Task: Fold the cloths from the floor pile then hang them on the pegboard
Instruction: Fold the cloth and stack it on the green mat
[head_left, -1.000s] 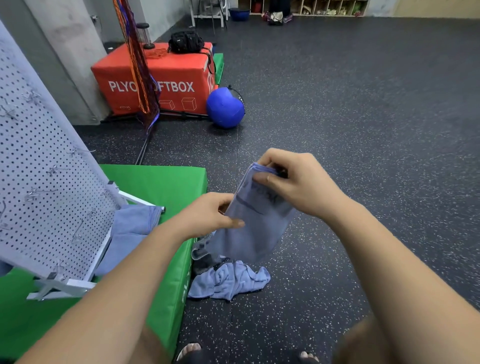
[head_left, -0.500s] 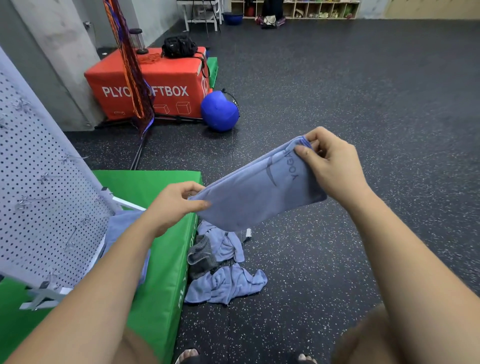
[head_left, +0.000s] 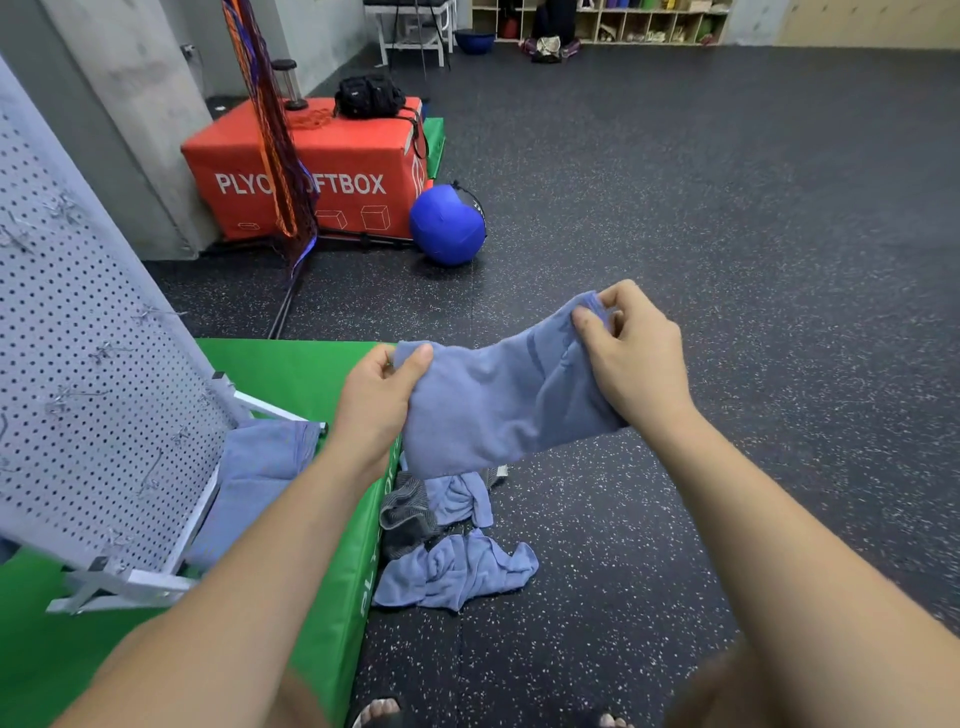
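I hold a folded blue cloth (head_left: 498, 405) stretched in the air between both hands. My left hand (head_left: 379, 395) grips its left end. My right hand (head_left: 631, 358) pinches its upper right corner. Below it, on the dark floor, lies the pile of crumpled blue and grey cloths (head_left: 447, 545). The white pegboard (head_left: 88, 364) with metal hooks leans at the left on a green mat (head_left: 291, 374). Another blue cloth (head_left: 254, 467) hangs behind the pegboard's lower edge.
An orange soft box (head_left: 337, 171) with a black bag on it stands at the back left. A blue ball (head_left: 447, 223) lies beside it. An orange net pole (head_left: 270, 130) rises in front of the box. Open speckled floor (head_left: 727, 260) spreads to the right.
The cloth went from hanging bunched between close hands to being pulled out lengthwise. My left hand now grips the left end and my right hand has lowered a little.
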